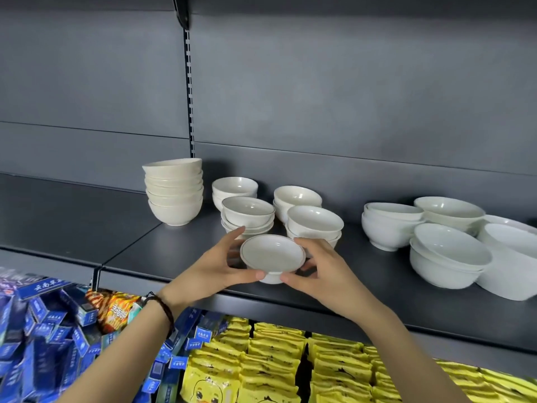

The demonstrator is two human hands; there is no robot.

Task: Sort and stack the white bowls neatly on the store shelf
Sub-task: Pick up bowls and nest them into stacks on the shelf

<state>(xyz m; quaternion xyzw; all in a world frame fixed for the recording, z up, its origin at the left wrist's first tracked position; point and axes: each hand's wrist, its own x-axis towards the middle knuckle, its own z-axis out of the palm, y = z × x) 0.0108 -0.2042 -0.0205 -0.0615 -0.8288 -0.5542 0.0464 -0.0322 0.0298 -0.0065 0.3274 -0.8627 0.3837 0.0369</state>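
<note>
I have the dark shelf [377, 286] in front of me, with the big white bowls [447, 257] grouped at its right end. The tall stack [174, 193] stands at the left and the short stacks [248, 213] are in the middle. My left hand [212, 269] and right hand [322, 271] both grip the small rimmed bowl [272, 257], fingers curled round its sides. It is near the shelf's front edge, just ahead of the short stacks and tipped slightly towards me. I cannot tell whether its foot touches the shelf.

The risks, as I judge them:
- A slip here would drop it over the edge onto the yellow packets [276, 359] below.
- My fingertips are close enough to nudge the stacks behind.
- The tall stack's top bowl sits tilted, so adding weight there could make it slide.
</note>
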